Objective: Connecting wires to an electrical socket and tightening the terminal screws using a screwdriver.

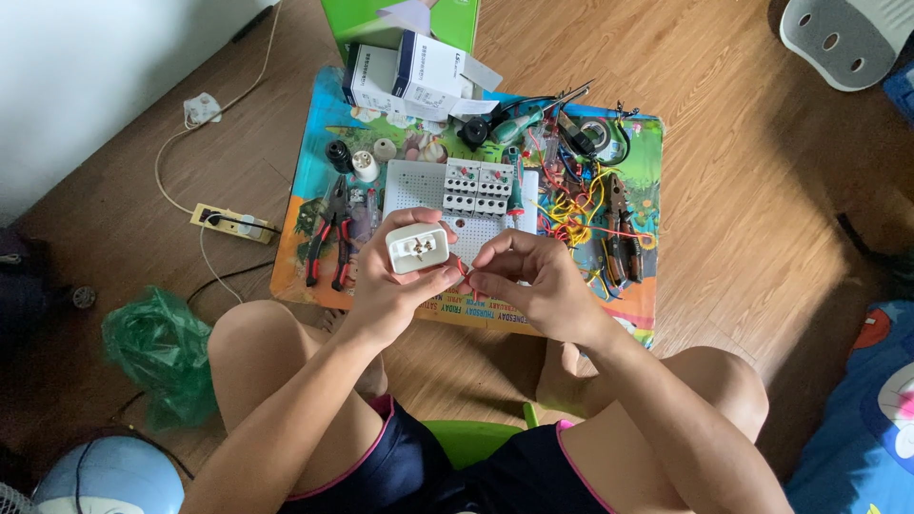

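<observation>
Head view: we hold a small white plug-like block (417,248) with metal pins facing up, above the near edge of the colourful mat (303,186). It looks light, rigid, smooth plastic — best taken by its flat sides. Our left hand (392,286) wraps it, fingers closed round the body. Our right hand (535,281), just right of it, pinches a thin red wire (464,273) at its edge. Farther off lie a white perforated board (419,190) and red-handled pliers (328,243) to the left.
</observation>
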